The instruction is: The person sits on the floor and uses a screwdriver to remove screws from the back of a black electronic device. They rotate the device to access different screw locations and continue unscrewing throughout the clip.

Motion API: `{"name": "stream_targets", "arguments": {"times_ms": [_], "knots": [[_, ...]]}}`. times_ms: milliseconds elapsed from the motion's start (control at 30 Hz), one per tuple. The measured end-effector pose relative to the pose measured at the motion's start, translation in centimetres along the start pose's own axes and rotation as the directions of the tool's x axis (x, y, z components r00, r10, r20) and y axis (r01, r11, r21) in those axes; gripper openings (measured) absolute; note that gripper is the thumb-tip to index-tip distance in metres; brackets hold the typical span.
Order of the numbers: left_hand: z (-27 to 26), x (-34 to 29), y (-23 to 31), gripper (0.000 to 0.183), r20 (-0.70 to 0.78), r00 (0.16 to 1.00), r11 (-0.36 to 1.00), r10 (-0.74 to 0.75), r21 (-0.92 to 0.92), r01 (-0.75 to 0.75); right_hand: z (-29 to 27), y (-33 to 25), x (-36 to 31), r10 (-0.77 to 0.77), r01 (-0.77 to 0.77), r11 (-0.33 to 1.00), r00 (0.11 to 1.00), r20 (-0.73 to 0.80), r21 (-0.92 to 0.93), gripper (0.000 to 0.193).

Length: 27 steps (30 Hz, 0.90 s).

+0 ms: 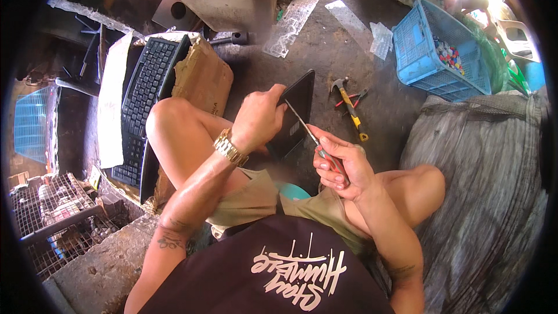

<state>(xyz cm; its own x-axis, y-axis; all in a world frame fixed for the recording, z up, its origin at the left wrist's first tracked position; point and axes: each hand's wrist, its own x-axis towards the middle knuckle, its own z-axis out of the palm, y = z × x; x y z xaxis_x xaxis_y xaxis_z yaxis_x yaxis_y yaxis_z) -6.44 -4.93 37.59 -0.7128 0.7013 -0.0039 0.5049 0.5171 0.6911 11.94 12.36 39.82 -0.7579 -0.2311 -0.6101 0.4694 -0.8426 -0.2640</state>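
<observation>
My left hand [260,117], with a gold watch on its wrist, grips the upper left edge of a thin, flat black panel [301,94]. The panel is tilted up in front of my lap; its exact kind is not clear. In my right hand [356,166] is a screwdriver [333,161] with a red and grey handle, fingers wrapped round it. Its long metal shaft points up and left, the tip at the panel's edge close to my left fingers. Whether the tip touches or is wedged in cannot be made out.
A hammer [349,107] and red-handled pliers [352,98] lie on the floor beyond my right hand. Black keyboards [148,84] rest on a cardboard box [203,75] at left. A blue crate [415,40] holds bottle caps at far right; a grey woven sack [476,157] lies nearer.
</observation>
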Motion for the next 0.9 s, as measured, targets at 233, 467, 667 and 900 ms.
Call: {"name": "stream_targets", "arguments": {"times_ms": [233,467,667,900], "knots": [[0.8,-0.3,0.6,0.030,-0.011,0.999,0.999,0.053,0.004,-0.053,0.6,0.1,-1.8,-0.564,0.142,0.052,0.821,0.088,-0.988,0.044],[-0.3,-1.1,3.3,0.033,-0.023,0.999,0.990,0.034,-0.140,-0.036,0.3,-0.8,-3.7,-0.556,0.292,0.260,0.825,0.105,-0.920,0.043],[0.4,0.5,1.3,0.050,0.104,0.988,0.982,-0.118,-0.136,0.132,-0.2,-0.8,-3.3,-0.360,0.301,0.790,0.933,-0.007,-0.535,0.045],[-0.2,4.6,-2.4,0.081,0.455,0.884,0.860,-0.108,-0.403,0.312,0.2,-3.6,-1.2,-0.124,0.068,0.900,0.987,-0.103,-0.430,0.047]]}}
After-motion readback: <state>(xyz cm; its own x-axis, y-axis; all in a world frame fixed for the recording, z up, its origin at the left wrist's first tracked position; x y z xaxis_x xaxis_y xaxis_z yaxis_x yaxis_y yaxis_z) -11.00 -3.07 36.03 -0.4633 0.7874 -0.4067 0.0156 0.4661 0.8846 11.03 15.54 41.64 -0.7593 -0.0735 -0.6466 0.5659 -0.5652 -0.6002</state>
